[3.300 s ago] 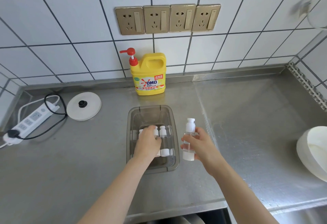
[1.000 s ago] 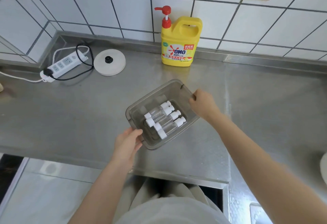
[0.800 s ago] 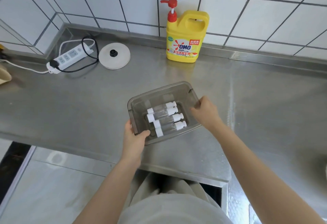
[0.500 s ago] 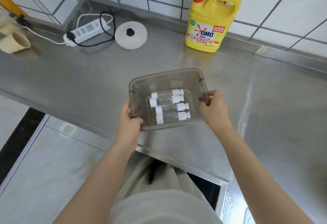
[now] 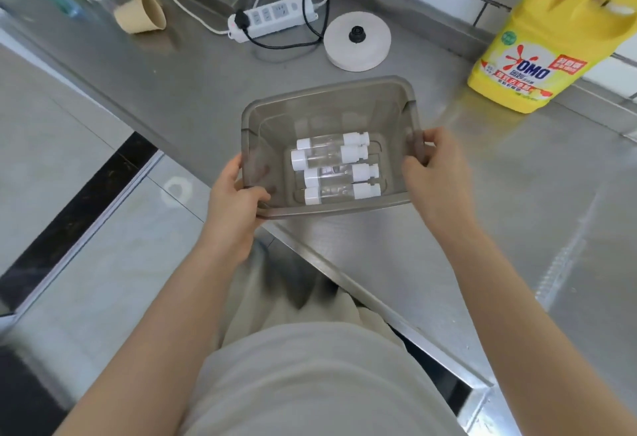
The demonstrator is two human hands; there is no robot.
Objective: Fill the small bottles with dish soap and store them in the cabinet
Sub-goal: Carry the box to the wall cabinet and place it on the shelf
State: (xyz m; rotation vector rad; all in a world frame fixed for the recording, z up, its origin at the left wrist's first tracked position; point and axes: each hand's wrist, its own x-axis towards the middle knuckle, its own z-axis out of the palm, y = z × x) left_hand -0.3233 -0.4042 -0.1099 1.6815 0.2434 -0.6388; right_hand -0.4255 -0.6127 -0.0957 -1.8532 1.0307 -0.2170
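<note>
A smoky transparent plastic bin (image 5: 331, 91) is held over the front edge of the steel counter. Several small clear bottles (image 5: 332, 167) with white caps lie side by side on its bottom. My left hand (image 5: 234, 201) grips the bin's left rim, thumb inside. My right hand (image 5: 434, 173) grips the right rim. The yellow dish soap jug (image 5: 548, 53) with a red pump stands at the back right against the tiled wall.
A white power strip (image 5: 275, 18) with a black cable and a round white kettle base (image 5: 358, 41) lie at the back of the steel counter (image 5: 534, 211). A beige cup (image 5: 144, 17) lies tipped at the far left. Grey floor tiles (image 5: 86, 229) show left of the counter's edge.
Both hands took hold of the bin's sides and brought it toward me, to the counter's front edge. The view has swung down and to the left. The bottles lie flat in the bin.
</note>
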